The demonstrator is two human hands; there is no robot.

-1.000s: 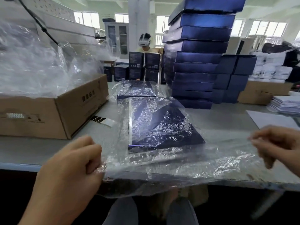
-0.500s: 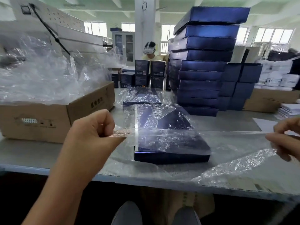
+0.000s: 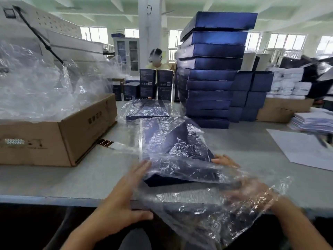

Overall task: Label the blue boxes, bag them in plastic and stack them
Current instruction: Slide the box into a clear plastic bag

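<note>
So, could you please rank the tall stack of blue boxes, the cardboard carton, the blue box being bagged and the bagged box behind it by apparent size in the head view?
1. Tall stack of blue boxes and cardboard carton: alike, carton cropped, so unranked.
2. Blue box being bagged.
3. Bagged box behind it.

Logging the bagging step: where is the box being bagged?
Head view, centre: the blue box lies near the front edge of the table, inside the plastic bag, between the left hand and the right hand.
</note>
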